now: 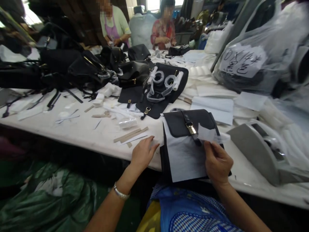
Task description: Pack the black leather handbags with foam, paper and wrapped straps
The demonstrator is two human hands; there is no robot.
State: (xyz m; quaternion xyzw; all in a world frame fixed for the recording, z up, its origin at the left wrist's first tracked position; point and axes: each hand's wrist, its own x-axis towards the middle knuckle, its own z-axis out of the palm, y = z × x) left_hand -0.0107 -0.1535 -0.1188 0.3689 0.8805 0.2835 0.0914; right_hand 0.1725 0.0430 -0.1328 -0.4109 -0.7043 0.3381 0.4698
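In front of me lies a black bag [197, 120] with a strap and a gold buckle [191, 129] on its flap. A large white paper sheet [184, 158] covers the bag's front, its upper edge under the flap. My right hand [218, 161] pinches a small piece of white paper [206, 132] beside the buckle. My left hand [144, 150] hovers at the bag's left side, fingers apart and thumb out, holding nothing that I can see.
Grey-brown card strips [131, 134] lie left of the bag. A grey tape dispenser [259, 149] stands at right, below a plastic-wrapped bundle [256, 64]. Beyond are other black bags [164, 87], white papers [212, 108] and two people [116, 25] working across the table.
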